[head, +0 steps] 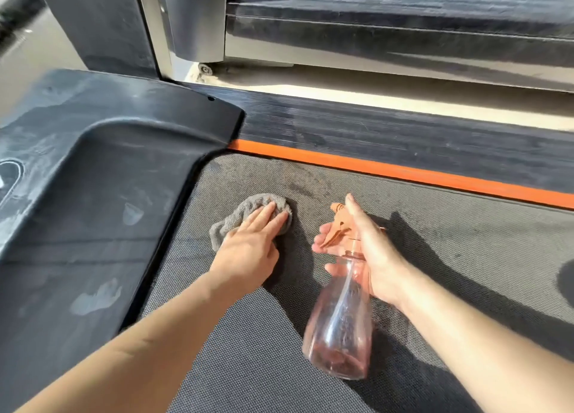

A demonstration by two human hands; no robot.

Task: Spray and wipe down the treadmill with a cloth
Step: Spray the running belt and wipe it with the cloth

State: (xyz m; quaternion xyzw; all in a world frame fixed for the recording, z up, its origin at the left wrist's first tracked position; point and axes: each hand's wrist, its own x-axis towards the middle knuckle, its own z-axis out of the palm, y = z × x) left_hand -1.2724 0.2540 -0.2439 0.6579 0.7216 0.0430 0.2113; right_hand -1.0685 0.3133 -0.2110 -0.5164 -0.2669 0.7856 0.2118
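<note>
A crumpled grey cloth (pixel 248 209) lies on the treadmill's textured grey belt (pixel 450 251), close to the black motor cover. My left hand (pixel 251 245) presses flat on the cloth with straight fingers. My right hand (pixel 363 251) grips the neck of a clear pinkish spray bottle (pixel 340 328) with an orange trigger head (pixel 337 223). The bottle hangs just above the belt, to the right of the cloth, nozzle pointing up and away. A darker patch on the belt shows beyond the cloth.
The black motor cover (pixel 93 210), dusty and smeared, fills the left. An orange stripe (pixel 388 170) and a ribbed black side rail (pixel 403 133) border the belt's far edge. Another treadmill (pixel 388 37) stands beyond a strip of floor.
</note>
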